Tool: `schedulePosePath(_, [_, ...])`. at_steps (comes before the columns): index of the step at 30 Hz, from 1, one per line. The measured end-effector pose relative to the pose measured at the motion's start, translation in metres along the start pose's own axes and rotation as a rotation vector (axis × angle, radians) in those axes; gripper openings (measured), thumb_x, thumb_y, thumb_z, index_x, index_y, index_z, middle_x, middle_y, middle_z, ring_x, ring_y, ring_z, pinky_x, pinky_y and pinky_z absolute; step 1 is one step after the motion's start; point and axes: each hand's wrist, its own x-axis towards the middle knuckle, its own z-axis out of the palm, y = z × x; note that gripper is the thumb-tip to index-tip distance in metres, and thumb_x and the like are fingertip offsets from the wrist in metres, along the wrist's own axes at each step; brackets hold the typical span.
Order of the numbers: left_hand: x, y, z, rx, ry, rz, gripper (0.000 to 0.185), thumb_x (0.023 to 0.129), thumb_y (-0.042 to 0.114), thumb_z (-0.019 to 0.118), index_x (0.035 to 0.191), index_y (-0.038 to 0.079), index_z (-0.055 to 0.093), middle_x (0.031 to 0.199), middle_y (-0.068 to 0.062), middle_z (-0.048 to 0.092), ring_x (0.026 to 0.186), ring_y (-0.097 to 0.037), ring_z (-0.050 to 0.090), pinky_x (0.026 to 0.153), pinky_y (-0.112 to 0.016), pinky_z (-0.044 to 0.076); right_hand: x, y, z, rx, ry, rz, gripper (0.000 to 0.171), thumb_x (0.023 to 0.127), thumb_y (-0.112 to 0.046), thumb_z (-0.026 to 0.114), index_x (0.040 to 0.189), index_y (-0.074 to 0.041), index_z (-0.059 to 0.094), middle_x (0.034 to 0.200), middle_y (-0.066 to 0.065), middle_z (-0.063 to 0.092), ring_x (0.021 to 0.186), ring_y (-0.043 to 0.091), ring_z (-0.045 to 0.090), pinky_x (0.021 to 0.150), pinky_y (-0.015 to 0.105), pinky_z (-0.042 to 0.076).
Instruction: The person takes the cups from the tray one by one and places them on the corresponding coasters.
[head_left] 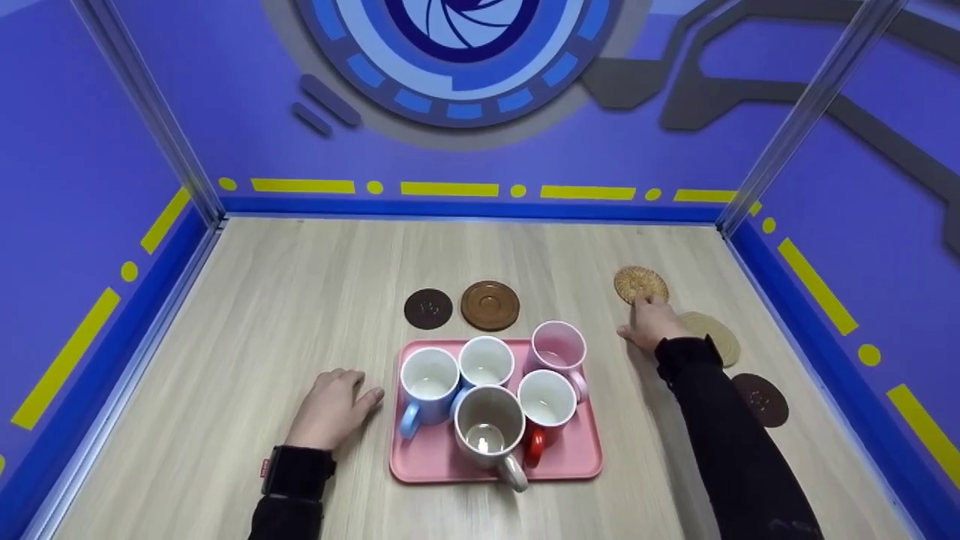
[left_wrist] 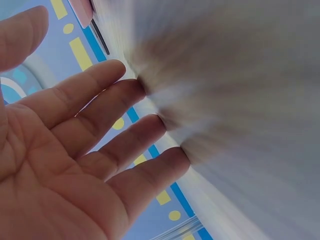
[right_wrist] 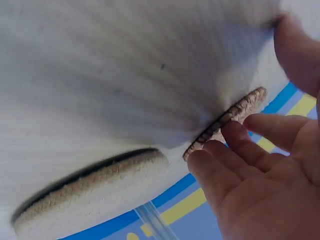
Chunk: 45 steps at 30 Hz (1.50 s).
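My right hand [head_left: 651, 324] reaches to the woven tan coaster [head_left: 641, 284] at the back right; its fingertips touch the near edge while the thumb stands apart, close to the table. In the right wrist view that same coaster [right_wrist: 227, 120] lies flat under the loosely extended fingers [right_wrist: 240, 155]. My left hand [head_left: 330, 409] rests on the table left of the pink tray [head_left: 592, 457], with its fingertips down on the wood and its palm bare in the left wrist view. Nothing is in it.
On the tray stand several mugs: a large grey-brown mug [head_left: 489, 420], a pink mug [head_left: 558, 346], a red mug [head_left: 546, 405] and blue ones [head_left: 429, 382]. Behind lie a dark coaster [head_left: 428, 309] and a wooden coaster [head_left: 490, 305]. A beige coaster [head_left: 712, 337] and another dark coaster [head_left: 761, 400] lie right.
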Motion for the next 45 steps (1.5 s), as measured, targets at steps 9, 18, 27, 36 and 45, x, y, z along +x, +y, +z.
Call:
schedulePosePath(9, [0.000,0.002,0.000,0.014,0.012,0.022,0.046,0.092,0.035,0.067,0.116,-0.005,0.066,0.113,-0.026,0.066,0.113,-0.043,0.057,0.100,-0.053,0.046,0.002,-0.006,0.001,-0.033,0.026,-0.008,0.054,0.101,-0.028,0.048,0.135,0.014,0.045,0.139,0.043,0.035,0.121,0.055,0.051,0.100,0.060,0.046])
schedulePosePath(18, [-0.001,0.001,0.002,0.011,-0.002,0.006,0.049,0.092,0.035,0.067,0.117,-0.006,0.065,0.116,-0.027,0.065,0.116,-0.044,0.056,0.103,-0.054,0.045,0.000,-0.013,0.007,-0.030,0.073,-0.034,0.054,0.099,-0.029,0.054,0.138,0.007,0.048,0.142,0.036,0.040,0.129,0.056,0.040,0.106,0.063,0.039])
schedulePosePath(27, [0.000,0.001,0.002,0.001,0.003,0.005,0.049,0.092,0.035,0.067,0.117,-0.007,0.065,0.117,-0.027,0.065,0.116,-0.044,0.056,0.103,-0.054,0.045,0.002,-0.024,0.012,-0.024,0.116,-0.094,0.051,0.097,-0.028,0.057,0.136,0.005,0.053,0.141,0.033,0.045,0.125,0.056,0.046,0.106,0.063,0.040])
schedulePosePath(36, [-0.001,0.003,0.001,0.017,0.021,0.016,0.046,0.092,0.034,0.068,0.114,-0.007,0.067,0.115,-0.026,0.065,0.115,-0.043,0.057,0.101,-0.053,0.046,0.001,-0.036,0.014,-0.041,0.223,-0.248,0.045,0.093,-0.020,0.062,0.131,0.004,0.058,0.127,0.032,0.056,0.113,0.055,0.055,0.098,0.062,0.046])
schedulePosePath(45, [0.000,0.001,0.001,0.010,0.023,0.001,0.047,0.092,0.034,0.068,0.114,-0.008,0.066,0.114,-0.026,0.065,0.114,-0.043,0.057,0.100,-0.054,0.046,0.004,-0.046,0.015,-0.004,0.173,-0.311,0.051,0.092,-0.014,0.064,0.139,0.002,0.053,0.136,0.031,0.053,0.122,0.052,0.052,0.107,0.058,0.042])
